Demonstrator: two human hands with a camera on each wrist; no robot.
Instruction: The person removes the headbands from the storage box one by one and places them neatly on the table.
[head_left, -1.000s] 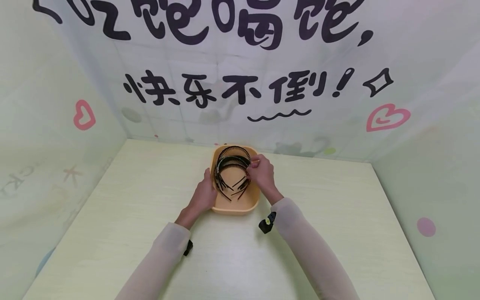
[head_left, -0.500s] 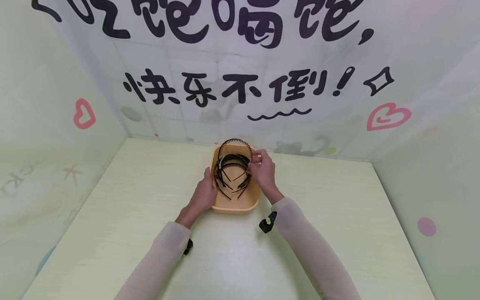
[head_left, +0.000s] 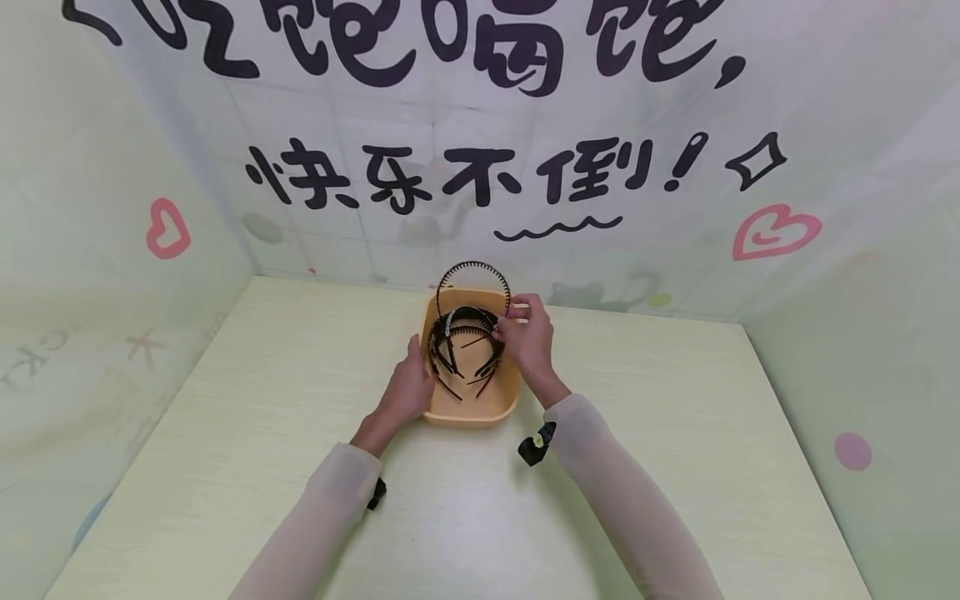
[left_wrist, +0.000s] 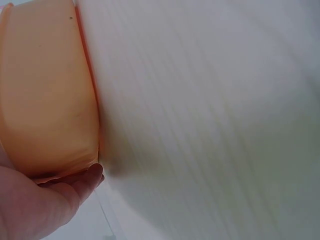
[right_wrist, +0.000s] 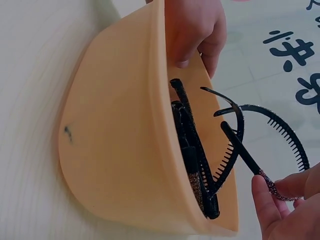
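An orange plastic basket (head_left: 471,419) stands at the back of the table with several black headbands (right_wrist: 190,160) inside, some with glittery stretches. My left hand (head_left: 409,385) grips the basket's left wall, its thumb over the inside and its fingers low on the outside in the left wrist view. Between thumb and fingers my right hand (head_left: 529,340) pinches a black toothed headband (head_left: 474,264) by its glittery side. This band's arch rises above the basket's back rim, and its free end overlaps another toothed band (right_wrist: 241,125) in the right wrist view.
The pale tabletop (head_left: 465,517) runs around the basket on both sides and in front. Close behind stands a printed cloth backdrop (head_left: 360,242), with cloth walls (head_left: 885,383) to left and right.
My right hand has moved slightly up and away, raising the headband's arch from inside the basket to above its back rim. The left hand and the basket stay put.
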